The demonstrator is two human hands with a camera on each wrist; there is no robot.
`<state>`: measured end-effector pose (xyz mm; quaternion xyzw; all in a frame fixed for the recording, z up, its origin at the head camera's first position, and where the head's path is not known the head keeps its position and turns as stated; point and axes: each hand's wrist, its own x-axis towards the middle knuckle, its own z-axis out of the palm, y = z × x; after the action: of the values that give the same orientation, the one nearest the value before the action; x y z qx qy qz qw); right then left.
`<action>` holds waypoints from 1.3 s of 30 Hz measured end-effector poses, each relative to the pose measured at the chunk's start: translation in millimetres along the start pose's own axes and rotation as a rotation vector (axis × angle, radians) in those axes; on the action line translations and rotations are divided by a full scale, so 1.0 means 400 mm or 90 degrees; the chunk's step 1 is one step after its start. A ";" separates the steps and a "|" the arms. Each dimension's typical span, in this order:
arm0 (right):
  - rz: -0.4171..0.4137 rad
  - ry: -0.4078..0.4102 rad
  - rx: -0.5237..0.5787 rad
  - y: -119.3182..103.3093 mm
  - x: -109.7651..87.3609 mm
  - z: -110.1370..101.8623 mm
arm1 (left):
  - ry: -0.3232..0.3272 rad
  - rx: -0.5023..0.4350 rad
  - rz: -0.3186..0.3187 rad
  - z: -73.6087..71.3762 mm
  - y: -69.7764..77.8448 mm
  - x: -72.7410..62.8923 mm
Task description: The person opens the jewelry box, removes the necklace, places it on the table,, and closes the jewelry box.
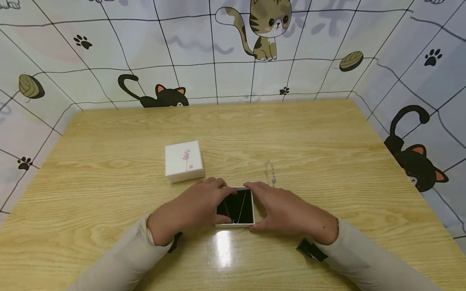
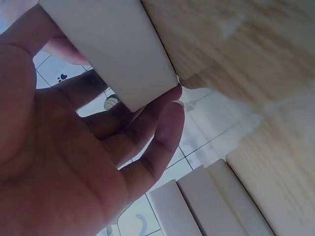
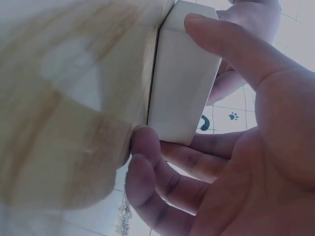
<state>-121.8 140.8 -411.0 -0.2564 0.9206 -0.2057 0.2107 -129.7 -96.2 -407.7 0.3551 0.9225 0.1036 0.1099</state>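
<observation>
A small open jewelry box [image 1: 234, 225] with white walls and a dark lining lies flat on the table between both hands. Inside it a thin chain necklace [image 1: 242, 207] is spread in a V shape. My left hand [image 1: 198, 204] holds the box at its left side, its thumb and index fingertip reaching over the dark lining. In the left wrist view its other fingers curl at the box's far corner. My right hand [image 1: 287, 208] grips the right side, with the thumb [image 3: 211, 32] on the near wall and fingers at the far corner.
A white box lid [image 1: 183, 161] with a pink flower print sits on the table [image 1: 309, 137] behind the left hand. Beyond the right hand lies a beaded bracelet [image 1: 274, 178]. Cat-patterned cloth [image 1: 196, 48] encloses the table's back and sides.
</observation>
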 end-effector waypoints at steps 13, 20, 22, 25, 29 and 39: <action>0.003 -0.004 0.020 -0.003 0.001 0.002 | -0.024 -0.008 -0.014 0.004 0.008 0.007; -0.014 0.005 0.018 0.000 0.000 0.007 | -0.027 -0.016 -0.028 0.002 0.014 0.004; -0.016 0.010 0.016 0.001 -0.001 0.006 | -0.025 -0.017 -0.028 0.001 0.015 0.004; -0.016 0.016 0.012 0.001 -0.001 0.006 | -0.022 -0.019 -0.027 0.004 0.015 0.005; -0.019 0.027 0.004 0.001 0.000 0.010 | -0.012 -0.010 -0.021 0.012 0.015 0.005; -0.022 0.040 -0.020 0.004 0.003 0.012 | 0.085 0.149 0.042 0.023 0.022 0.003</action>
<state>-121.2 140.1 -416.2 -0.2691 0.9253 -0.2025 0.1743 -122.3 -88.0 -414.4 0.3879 0.9214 0.0224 0.0028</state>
